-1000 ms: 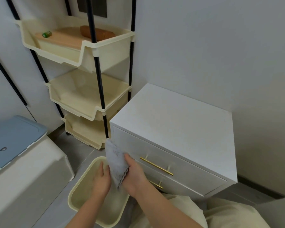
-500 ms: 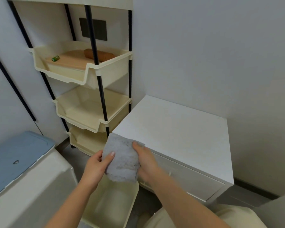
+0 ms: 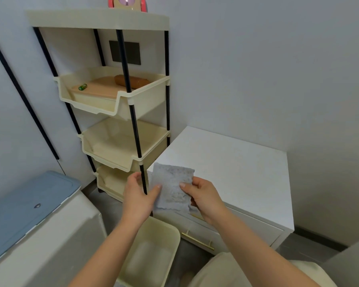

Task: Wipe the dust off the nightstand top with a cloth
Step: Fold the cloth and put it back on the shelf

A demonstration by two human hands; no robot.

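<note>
One grey cloth (image 3: 172, 189), held up flat in front of the nightstand's (image 3: 226, 168) front-left corner, covering that corner; can't tell if it touches the top. Left hand (image 3: 137, 195) pinches the cloth's left edge, thumb on the front and the other fingers partly hidden behind the cloth. Right hand (image 3: 205, 199) pinches the right edge the same way, fingers behind it out of sight. One nightstand, white, against the wall. Two gold handles: lower one (image 3: 197, 241) clear, upper one (image 3: 195, 216) mostly hidden by the right wrist. One cream rack (image 3: 133, 102) just left of the nightstand: three trays, flat top shelf, four black poles. The top tray holds a board, a brown roll (image 3: 133, 81) and a small green item (image 3: 82, 87) too small to identify. Pink object (image 3: 126, 3) on the rack top, cut off by the frame. One cream bin (image 3: 153, 255) on the floor below the hands, partly hidden by the arms. One box with a blue lid (image 3: 29, 204), cut off at left.
</note>
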